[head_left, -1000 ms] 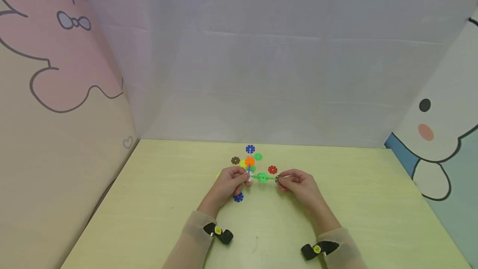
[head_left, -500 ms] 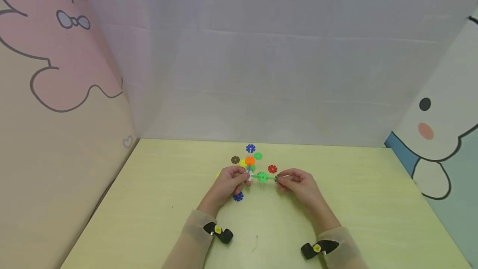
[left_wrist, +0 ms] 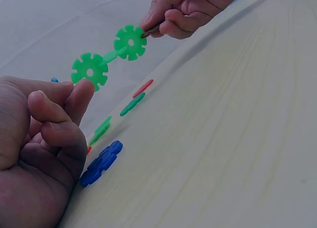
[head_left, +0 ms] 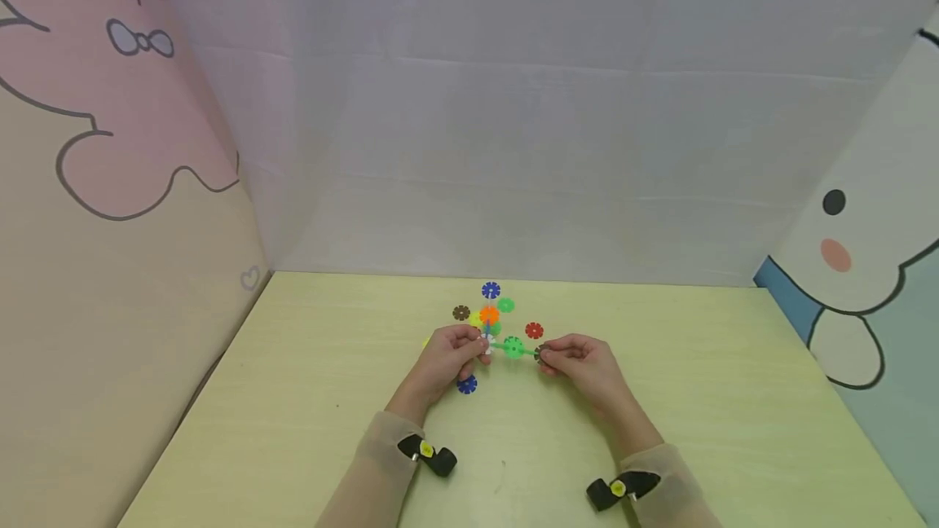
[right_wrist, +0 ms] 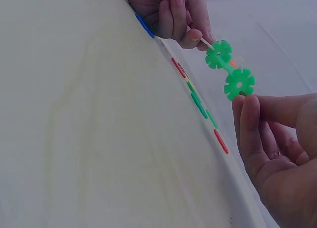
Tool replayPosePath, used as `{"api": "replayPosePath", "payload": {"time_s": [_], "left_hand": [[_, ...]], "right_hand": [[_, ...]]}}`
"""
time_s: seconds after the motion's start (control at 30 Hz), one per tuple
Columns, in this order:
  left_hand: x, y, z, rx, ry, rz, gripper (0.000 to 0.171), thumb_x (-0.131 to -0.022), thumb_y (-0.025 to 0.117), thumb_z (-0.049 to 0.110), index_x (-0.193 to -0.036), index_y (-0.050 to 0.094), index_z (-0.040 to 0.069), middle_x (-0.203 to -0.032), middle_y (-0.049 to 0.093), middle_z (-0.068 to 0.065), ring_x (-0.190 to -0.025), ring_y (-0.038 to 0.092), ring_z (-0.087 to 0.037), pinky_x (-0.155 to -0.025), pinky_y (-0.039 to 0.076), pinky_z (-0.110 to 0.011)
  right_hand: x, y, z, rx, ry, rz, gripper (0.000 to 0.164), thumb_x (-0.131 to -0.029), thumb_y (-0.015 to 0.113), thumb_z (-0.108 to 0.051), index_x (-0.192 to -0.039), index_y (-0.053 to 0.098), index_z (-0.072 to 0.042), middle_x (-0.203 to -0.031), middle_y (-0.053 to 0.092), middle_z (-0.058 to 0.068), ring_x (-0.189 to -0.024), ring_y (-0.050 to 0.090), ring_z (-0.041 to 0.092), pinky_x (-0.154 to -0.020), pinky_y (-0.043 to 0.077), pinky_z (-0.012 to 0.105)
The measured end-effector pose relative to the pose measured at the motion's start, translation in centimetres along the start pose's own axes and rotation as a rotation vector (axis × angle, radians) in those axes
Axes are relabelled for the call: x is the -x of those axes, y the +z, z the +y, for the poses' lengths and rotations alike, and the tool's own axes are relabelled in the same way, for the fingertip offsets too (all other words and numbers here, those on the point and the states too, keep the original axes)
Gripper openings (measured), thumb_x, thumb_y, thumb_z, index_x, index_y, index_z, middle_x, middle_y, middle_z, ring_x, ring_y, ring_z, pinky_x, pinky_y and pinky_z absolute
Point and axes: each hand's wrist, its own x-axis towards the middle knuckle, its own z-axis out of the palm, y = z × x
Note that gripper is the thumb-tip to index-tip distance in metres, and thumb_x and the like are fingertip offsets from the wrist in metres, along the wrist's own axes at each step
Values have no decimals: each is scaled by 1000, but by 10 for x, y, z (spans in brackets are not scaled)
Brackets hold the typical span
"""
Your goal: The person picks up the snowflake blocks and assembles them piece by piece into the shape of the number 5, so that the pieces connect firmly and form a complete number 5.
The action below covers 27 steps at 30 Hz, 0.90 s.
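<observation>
Both hands hold a chain of notched plastic discs above the table. My left hand [head_left: 443,355] pinches a white disc [head_left: 489,345] between thumb and fingers. From it runs a row of green discs [head_left: 513,348], two of them face-on in the left wrist view, linked by a green disc [left_wrist: 114,55] seen edge-on. At the right end, my right hand [head_left: 589,365] pinches a brown disc [head_left: 539,354], whose edge meets the outer green disc [right_wrist: 239,85]; the fingertips cover much of it. An orange disc [head_left: 489,315] and a blue disc [head_left: 491,290] line up beyond the white one.
Loose discs lie on the table [head_left: 719,398] around the hands: a red disc [head_left: 534,331], a dark brown disc [head_left: 460,313], a green disc [head_left: 506,305] and a blue disc [head_left: 467,385] by the left wrist. A white curtain [head_left: 469,145] hangs behind the table.
My right hand has shifted slightly left with the brown disc, closer to the green discs. My left hand keeps its pinch on the white disc, and the loose discs stay put.
</observation>
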Motion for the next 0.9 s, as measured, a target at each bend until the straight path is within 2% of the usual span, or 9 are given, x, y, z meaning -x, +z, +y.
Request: {"api": "replayPosePath", "payload": {"time_s": [0.33, 0.53, 0.73, 0.9], "left_hand": [[-2, -2, 0, -13, -1, 1, 12, -108, 68, 8, -100, 68, -1, -82, 76, -6, -49, 44, -8, -48, 38, -19], [-2, -3, -1, 3, -8, 15, 10, -108, 68, 7, -100, 67, 1, -81, 75, -6, -49, 45, -9, -48, 39, -19], [-1, -3, -1, 23, -7, 29, 11, -108, 68, 9, -101, 66, 1, -82, 74, -7, -49, 47, -9, -48, 40, -20], [-1, -2, 0, 34, 2, 54, 12, -108, 69, 11, -105, 67, 0, -84, 72, -8, -50, 48, -9, -49, 42, -20]], "right_hand": [[-1, 6, 1, -47, -15, 8, 15, -100, 72, 10, -113, 69, 17, -107, 79, 20, -88, 80, 19, -85, 65, 33], [-1, 6, 2, -23, 4, -3, 16, -101, 73, 7, -114, 69, 15, -106, 79, 19, -86, 79, 18, -85, 65, 32], [2, 5, 1, 49, 20, -56, 19, -100, 77, -1, -114, 72, 11, -103, 80, 16, -87, 77, 20, -78, 63, 28], [3, 4, 2, 187, 20, -118, 22, -100, 82, -13, -113, 76, 4, -98, 81, 8, -80, 68, 17, -64, 52, 25]]}}
